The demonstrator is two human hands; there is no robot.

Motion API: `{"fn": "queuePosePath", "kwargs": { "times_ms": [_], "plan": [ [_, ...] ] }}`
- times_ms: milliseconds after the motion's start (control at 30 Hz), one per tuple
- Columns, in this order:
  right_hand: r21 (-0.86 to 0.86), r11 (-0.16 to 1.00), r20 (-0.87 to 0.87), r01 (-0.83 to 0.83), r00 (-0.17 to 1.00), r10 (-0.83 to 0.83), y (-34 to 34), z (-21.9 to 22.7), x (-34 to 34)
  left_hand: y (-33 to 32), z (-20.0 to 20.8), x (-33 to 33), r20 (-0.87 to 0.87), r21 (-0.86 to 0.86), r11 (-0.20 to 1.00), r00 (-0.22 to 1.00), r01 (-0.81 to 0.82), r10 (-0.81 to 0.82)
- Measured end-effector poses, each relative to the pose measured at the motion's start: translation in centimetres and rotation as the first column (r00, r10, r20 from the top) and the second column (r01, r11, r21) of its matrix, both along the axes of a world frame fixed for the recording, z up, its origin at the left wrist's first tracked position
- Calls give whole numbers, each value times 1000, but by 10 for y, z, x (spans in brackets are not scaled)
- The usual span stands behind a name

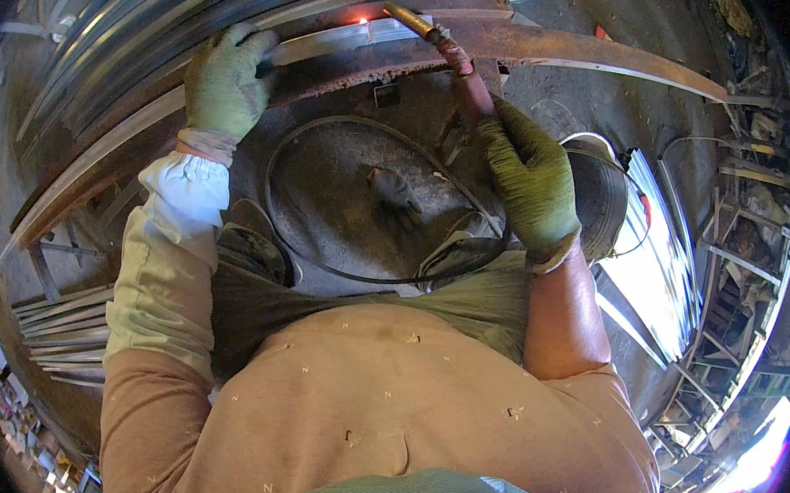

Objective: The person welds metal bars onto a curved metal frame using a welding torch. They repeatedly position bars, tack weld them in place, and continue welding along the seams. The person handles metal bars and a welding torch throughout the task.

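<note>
My right hand [530, 174], in a green work glove, is closed around the handle of a welding torch [467, 87]. The torch's brass-coloured nozzle points left, and a small red-orange glow shows just beyond its tip. That glow lies on a light silvery metal bar [324, 47], which rests along a rusty steel beam [519, 42]. At the bar's left end, my left hand [228, 83], also gloved in green, has its fingers curled over the metal. The fingertips are partly hidden. A white cuff covers my left wrist.
Long grey metal lengths [166, 11] lie stacked beyond the beam. A dark cable [275, 154] loops over the floor in front of my legs. Near my right forearm stands a dark round container [599, 204], with bright metal sheets [655, 262] beside it. Metal frames [745, 266] line the right side.
</note>
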State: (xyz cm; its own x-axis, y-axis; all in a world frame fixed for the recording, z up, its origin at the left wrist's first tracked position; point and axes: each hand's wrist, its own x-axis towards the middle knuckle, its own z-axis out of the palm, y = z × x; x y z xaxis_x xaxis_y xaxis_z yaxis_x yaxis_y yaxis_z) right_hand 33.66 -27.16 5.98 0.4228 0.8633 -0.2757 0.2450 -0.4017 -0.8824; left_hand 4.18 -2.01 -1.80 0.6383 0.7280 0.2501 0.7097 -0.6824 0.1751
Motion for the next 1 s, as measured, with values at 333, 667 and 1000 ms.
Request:
{"fn": "queuePosePath", "kwargs": {
  "times_ms": [333, 667, 1000],
  "plan": [
    [-67, 992, 92, -103, 990, 109, 5, 0, -7, -5, 2, 8, -95, 34, 999, 995, -37, 40],
    [-94, 993, 64, -75, 995, 81, 10, -5, -10, -6, 2, 10, -131, 21, 998, 989, -60, 63],
    [-93, 995, -9, -34, 999, 33, 10, -5, -8, -1, -6, 10, -55, 53, 999, 998, -1, 4]
  ]
}}
